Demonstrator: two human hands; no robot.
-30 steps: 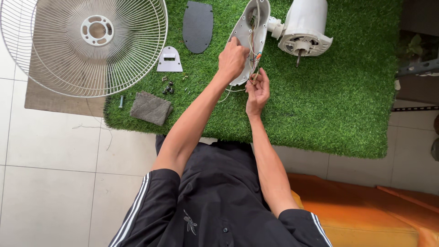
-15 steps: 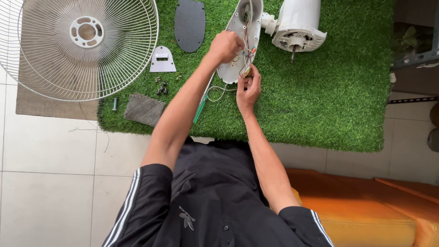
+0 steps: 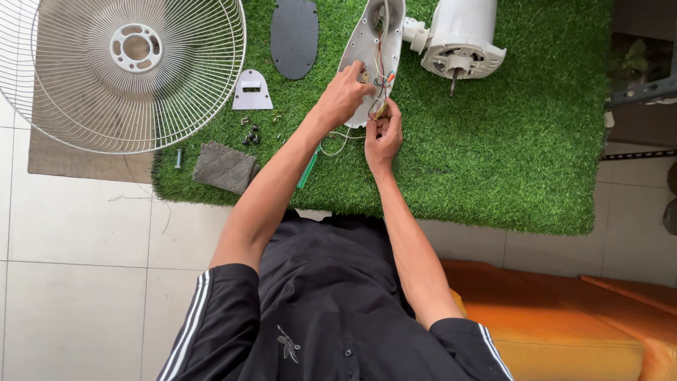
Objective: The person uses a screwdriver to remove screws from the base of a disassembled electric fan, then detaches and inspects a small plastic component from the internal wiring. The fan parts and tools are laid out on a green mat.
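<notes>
The left hand [image 3: 343, 95] grips the lower edge of the white fan housing shell [image 3: 377, 53], fingers closed around its rim. The shell lies open side up on the green artificial turf mat [image 3: 508, 155], near the mat's top centre, with coloured wires [image 3: 381, 74] exposed inside it. The right hand [image 3: 383, 134] sits just below the shell's lower end, fingertips pinched together on the wire bundle where it leaves the shell. A thin white wire [image 3: 338, 144] loops on the turf between the two forearms.

The white fan motor unit [image 3: 462, 39] lies just beside the shell to the right, joined to it at the neck, its shaft [image 3: 453, 81] pointing toward the person. A dark oval cover plate [image 3: 294, 37] lies left of the shell. Below that plate sits a small white bracket [image 3: 252, 92], with a cluster of dark screws [image 3: 250, 134] near it. A grey cloth [image 3: 224, 167] lies at the mat's lower left corner, beside a small blue part [image 3: 178, 157]. A green-handled tool [image 3: 307, 169] lies partly hidden under the left forearm. The white wire fan guard [image 3: 120, 70] rests at the upper left, overlapping the mat edge and the tiled floor [image 3: 70, 247]
</notes>
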